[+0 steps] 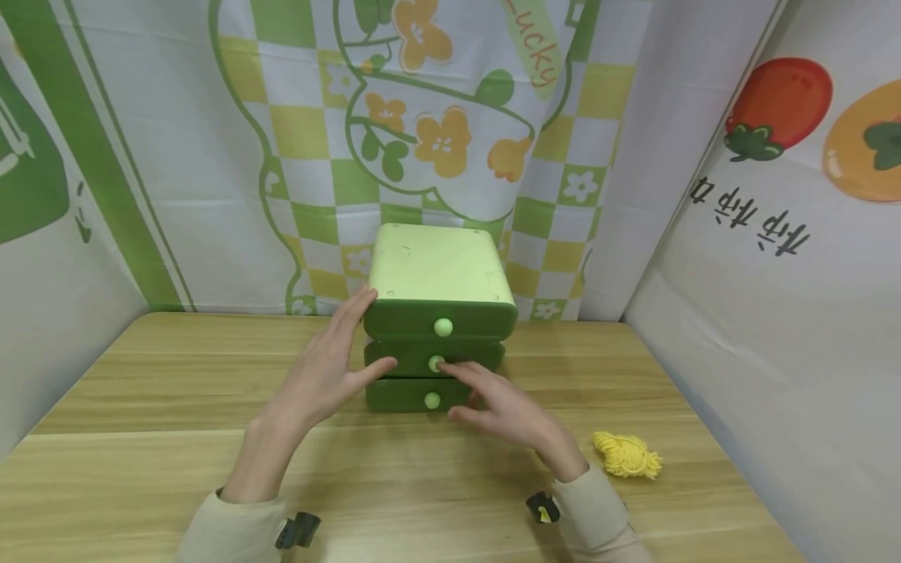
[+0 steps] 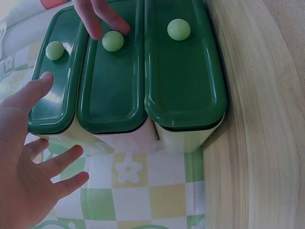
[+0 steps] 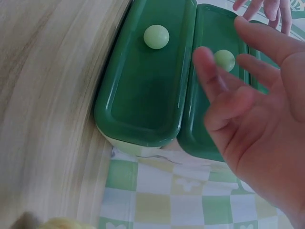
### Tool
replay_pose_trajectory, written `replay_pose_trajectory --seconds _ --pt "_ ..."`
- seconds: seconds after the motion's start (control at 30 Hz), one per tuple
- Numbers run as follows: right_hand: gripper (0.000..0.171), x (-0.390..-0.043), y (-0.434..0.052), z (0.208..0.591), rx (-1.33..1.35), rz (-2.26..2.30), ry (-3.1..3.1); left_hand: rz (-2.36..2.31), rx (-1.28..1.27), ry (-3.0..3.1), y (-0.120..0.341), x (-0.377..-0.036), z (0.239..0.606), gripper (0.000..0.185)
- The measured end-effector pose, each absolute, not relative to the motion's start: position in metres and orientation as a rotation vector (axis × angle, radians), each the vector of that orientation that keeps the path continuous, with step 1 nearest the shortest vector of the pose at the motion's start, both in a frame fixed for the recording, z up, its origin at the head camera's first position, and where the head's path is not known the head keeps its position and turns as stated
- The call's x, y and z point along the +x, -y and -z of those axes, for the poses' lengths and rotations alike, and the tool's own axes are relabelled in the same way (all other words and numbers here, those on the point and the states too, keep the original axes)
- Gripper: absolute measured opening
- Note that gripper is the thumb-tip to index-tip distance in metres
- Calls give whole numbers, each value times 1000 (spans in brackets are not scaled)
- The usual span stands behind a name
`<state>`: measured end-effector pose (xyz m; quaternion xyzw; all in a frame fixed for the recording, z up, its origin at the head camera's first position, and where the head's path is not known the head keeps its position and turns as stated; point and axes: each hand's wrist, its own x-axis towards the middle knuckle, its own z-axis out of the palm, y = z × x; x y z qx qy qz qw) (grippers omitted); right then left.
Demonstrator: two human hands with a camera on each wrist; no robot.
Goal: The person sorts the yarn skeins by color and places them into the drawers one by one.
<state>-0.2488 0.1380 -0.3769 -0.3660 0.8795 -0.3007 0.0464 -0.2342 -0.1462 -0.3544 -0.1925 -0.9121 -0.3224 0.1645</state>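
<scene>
A small green chest (image 1: 436, 266) with three dark green drawers stands on the wooden table (image 1: 141, 391); all three drawers are closed. My left hand (image 1: 334, 363) is open: its fingers lie against the chest's left side and the thumb reaches the middle drawer's front. My right hand (image 1: 493, 403) is open in front of the chest, fingertips at the middle drawer's pale knob (image 1: 436, 363). The left wrist view shows the right fingers (image 2: 100, 19) beside that knob (image 2: 113, 41), not closed round it. In the right wrist view my right hand (image 3: 252, 105) is spread before the knob (image 3: 224, 59).
A bundle of yellow yarn (image 1: 626, 455) lies on the table to the right of my right wrist. Printed cloth walls close in the table at the back and on both sides. Bare wood stretches in front of the chest and to its left.
</scene>
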Motion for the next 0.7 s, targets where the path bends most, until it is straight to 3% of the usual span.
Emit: replay_pose_trajectory --seconds 0.23,0.7 --pt "43 -252 -138 378 -1198 929 -2675 919 -547 2600 147 -234 354 97" --pt "40 -254 -132 392 -1132 778 -2644 907 -543 2620 148 -233 354 96"
